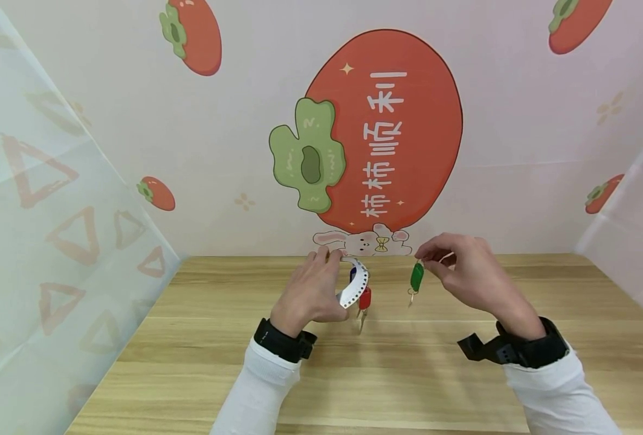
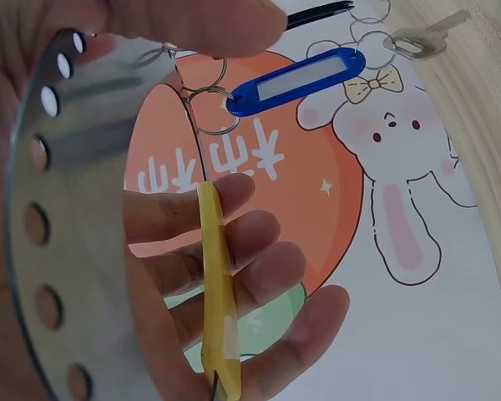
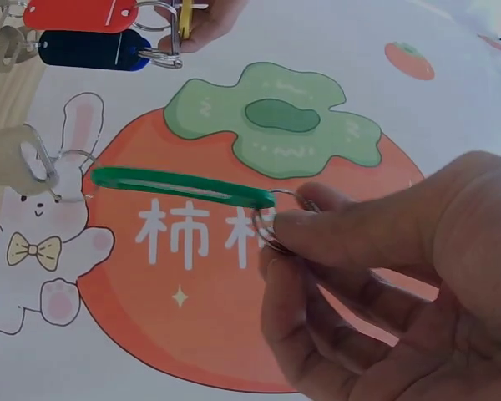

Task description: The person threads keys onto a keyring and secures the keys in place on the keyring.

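Observation:
My left hand (image 1: 312, 290) grips a curved pale metal strip (image 1: 360, 284) with a row of round holes, also close up in the left wrist view. Key tags with keys hang at it: a red key tag (image 1: 365, 298) and a blue key tag (image 2: 330, 73), with a black one partly seen in the left wrist view. A narrow yellow piece (image 2: 220, 292) stands before the left fingers; its kind is unclear. To the right, apart from the strip, my right hand (image 1: 471, 275) pinches the split ring of a green key tag (image 1: 417, 277), whose key dangles below.
Both hands are above a wooden table (image 1: 408, 374). A white backdrop (image 1: 234, 133) printed with persimmons and a rabbit stands behind it, and another pale printed sheet (image 1: 44, 241) slopes along the left side.

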{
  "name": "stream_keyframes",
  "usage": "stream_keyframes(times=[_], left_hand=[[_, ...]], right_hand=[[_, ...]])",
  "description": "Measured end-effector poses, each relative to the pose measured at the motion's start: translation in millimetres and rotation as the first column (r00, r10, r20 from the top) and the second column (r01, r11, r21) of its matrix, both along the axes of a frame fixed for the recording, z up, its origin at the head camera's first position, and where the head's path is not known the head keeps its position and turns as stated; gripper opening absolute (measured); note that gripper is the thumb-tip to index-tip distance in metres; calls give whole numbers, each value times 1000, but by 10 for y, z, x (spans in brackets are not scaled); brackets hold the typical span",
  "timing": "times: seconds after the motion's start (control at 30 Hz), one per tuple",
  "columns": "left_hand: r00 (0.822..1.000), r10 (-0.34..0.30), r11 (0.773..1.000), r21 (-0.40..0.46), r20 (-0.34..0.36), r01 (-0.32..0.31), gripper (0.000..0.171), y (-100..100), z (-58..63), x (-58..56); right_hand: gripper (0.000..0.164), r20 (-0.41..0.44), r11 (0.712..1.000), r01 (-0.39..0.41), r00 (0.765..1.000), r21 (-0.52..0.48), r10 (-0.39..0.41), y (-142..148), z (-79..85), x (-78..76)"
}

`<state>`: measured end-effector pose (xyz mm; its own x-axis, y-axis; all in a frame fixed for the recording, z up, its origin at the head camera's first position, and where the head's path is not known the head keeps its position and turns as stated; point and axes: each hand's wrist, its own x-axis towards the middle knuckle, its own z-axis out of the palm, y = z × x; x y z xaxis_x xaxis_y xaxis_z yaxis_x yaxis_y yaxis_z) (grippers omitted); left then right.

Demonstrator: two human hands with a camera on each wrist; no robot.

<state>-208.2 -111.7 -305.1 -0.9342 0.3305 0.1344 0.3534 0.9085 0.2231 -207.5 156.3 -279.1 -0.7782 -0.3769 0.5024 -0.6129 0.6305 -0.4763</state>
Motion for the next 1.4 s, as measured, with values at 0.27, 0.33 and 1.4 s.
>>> stream_keyframes(times=[0.27,0.33,1.4], left_hand=[[1000,26,1000,15,-9,-26,89,-3,10,5],[999,33,999,19,-10,-33,88,0,10,6],[995,94,992,92,-33,-91,90,54,2,-1]], right_hand=[[24,-184,995,14,982,-98,-32,-33,-46,-24],[24,-197,991,12,980,-132,-38,-39,-49,-27],[16,-109,1000,9,994,-23,-12,-176,-138,-20]])
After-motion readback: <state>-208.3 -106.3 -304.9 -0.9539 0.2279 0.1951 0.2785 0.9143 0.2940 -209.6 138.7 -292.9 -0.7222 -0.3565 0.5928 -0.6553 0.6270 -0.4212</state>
